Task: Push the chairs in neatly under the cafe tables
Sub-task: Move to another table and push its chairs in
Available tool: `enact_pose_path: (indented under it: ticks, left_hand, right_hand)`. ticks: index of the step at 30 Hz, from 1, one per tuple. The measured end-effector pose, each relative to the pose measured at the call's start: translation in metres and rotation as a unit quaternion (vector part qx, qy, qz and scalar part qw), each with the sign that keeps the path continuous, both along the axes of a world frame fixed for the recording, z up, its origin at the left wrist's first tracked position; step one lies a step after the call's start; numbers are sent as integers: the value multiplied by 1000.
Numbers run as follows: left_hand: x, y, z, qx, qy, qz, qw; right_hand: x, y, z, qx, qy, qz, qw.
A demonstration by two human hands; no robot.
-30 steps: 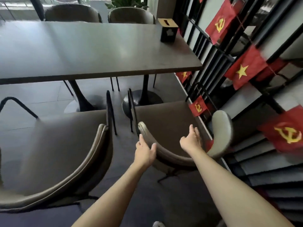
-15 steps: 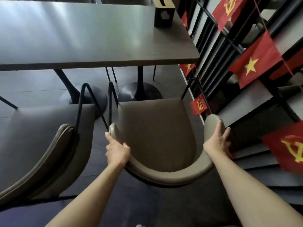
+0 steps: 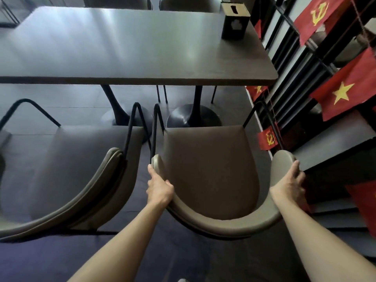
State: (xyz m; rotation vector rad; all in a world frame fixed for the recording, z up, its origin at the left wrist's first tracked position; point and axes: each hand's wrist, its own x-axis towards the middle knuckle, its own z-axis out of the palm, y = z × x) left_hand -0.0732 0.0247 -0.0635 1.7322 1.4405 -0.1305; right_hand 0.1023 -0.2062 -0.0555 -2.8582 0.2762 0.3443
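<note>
A grey-brown padded chair [image 3: 209, 169] with a curved backrest and thin black metal arms stands right below me, facing the long dark table [image 3: 132, 45]. Its seat lies short of the table's front edge. My left hand [image 3: 158, 187] grips the left end of the backrest. My right hand [image 3: 291, 184] grips the right end. A second chair [image 3: 81, 165] of the same kind stands to the left, close beside the first and also out from the table.
A black tissue box [image 3: 235, 22] sits at the table's far right corner. Two black pedestal bases [image 3: 193, 118] stand under the table. A dark railing hung with red flags [image 3: 343, 94] runs close along the right. More chairs stand across the table.
My hands went from the back of the chair to its two backrest ends and closed on them. The chair has turned square to the table, and I have moved closer.
</note>
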Motion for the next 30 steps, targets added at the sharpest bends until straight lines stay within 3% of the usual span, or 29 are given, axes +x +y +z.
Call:
enact_pose_path:
  ticks: [7, 30]
  left_hand:
    - [-11, 24, 4, 3, 0, -4, 1000]
    - [-17, 43, -2, 22, 17, -11, 1000]
  right_hand:
    - [-13, 18, -8, 43, -1, 6, 999]
    - [-13, 26, -10, 36, 2, 43, 998]
